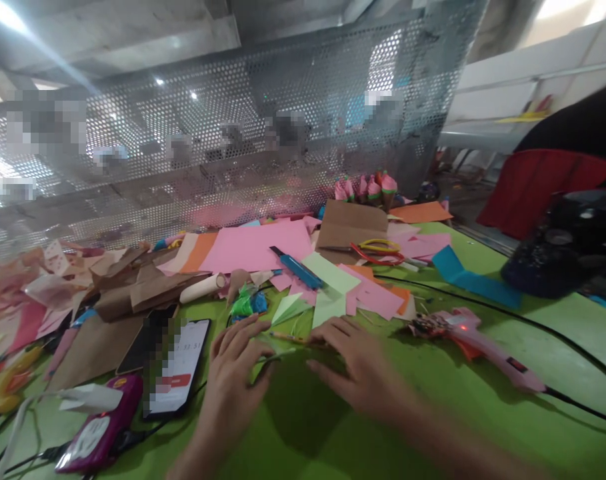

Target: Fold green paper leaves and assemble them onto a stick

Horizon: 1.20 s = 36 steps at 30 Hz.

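Note:
My left hand (pixel 237 373) hovers low over the green tabletop with its fingers bent and spread, the thumb apart from them. A thin pale green piece (pixel 281 353) shows by its thumb and fingertips; whether they touch is unclear. To the right is my right hand (pixel 355 363), blurred, fingers curved and thumb held away, with nothing visible in its grasp. A thin yellowish pencil-like stick (pixel 287 337) lies between the two hands. Just beyond are folded pale green paper (pixel 289 307), a blue utility knife (pixel 297 268) and a bright green and blue crumpled bundle (pixel 247 303).
A pink glue gun (pixel 493 347) with a lit red light lies right, its cord trailing. At left are a phone (pixel 177 367) and a purple power box (pixel 103 423). Scissors (pixel 377 252), paper sheets (pixel 257 247) and small pink-topped cones (pixel 370 190) sit behind. A perforated metal screen (pixel 223 147) stands beyond.

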Each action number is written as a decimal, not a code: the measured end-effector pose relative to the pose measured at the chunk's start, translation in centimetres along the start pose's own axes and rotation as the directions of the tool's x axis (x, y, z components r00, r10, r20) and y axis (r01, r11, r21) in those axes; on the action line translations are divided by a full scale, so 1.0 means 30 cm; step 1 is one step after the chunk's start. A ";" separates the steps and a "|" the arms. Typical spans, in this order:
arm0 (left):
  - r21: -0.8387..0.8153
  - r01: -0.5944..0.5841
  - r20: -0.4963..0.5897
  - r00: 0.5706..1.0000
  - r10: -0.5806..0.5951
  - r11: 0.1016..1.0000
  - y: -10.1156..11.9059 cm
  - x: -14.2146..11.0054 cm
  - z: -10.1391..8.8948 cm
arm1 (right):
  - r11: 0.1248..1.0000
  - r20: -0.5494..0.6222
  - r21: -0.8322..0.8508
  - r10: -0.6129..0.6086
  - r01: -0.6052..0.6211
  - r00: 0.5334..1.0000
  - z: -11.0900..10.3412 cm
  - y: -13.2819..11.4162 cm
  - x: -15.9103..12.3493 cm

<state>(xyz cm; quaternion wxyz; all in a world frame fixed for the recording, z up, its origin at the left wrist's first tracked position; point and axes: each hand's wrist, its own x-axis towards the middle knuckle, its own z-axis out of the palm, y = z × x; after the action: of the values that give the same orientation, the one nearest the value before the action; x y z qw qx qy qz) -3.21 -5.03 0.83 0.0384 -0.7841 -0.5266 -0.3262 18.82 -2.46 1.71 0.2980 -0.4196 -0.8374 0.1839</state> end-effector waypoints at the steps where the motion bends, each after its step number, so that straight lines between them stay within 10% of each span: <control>1: 0.022 -0.020 -0.033 0.999 0.020 1.000 0.016 -0.001 0.006 | 0.991 0.008 0.132 0.004 -0.005 1.000 0.002 -0.006 -0.003; 5: 0.129 -0.143 -0.103 0.982 0.157 0.981 0.065 -0.013 0.033 | 0.854 0.062 0.509 0.089 -0.108 0.994 0.020 -0.025 -0.013; 10: 0.175 -0.158 -0.162 0.969 0.187 0.972 0.081 -0.034 0.049 | 0.784 0.065 0.590 0.193 -0.193 0.979 0.017 -0.022 -0.009; 16: 0.188 -0.270 -0.254 0.915 0.312 0.944 0.083 -0.050 0.062 | 0.471 0.312 0.807 0.173 -0.357 0.934 0.027 -0.013 0.000; 25: 0.137 -0.332 -0.373 0.856 0.359 0.933 0.105 -0.052 0.078 | 0.446 0.295 0.784 0.343 -0.432 0.891 0.051 0.006 0.000; 30: -0.235 -0.065 -0.329 0.944 -0.016 0.970 0.095 -0.051 0.077 | 0.498 0.270 0.789 0.244 -0.359 0.931 0.023 -0.004 -0.003; 32: -0.575 0.154 -0.132 0.952 -0.277 0.804 0.084 -0.044 0.080 | 0.620 0.134 0.742 0.237 -0.256 0.962 0.006 -0.005 -0.003; 36: -0.901 0.420 0.304 0.793 -0.527 0.112 0.076 -0.033 0.088 | 0.798 -0.039 0.601 0.091 -0.049 0.995 -0.011 0.000 -0.001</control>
<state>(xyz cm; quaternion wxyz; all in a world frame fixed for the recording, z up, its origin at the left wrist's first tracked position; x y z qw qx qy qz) -0.24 -5.77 -1.13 -0.5101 -0.4235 -0.4488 -0.5992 19.05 -2.47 1.97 0.4356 -0.3405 -0.7101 0.4360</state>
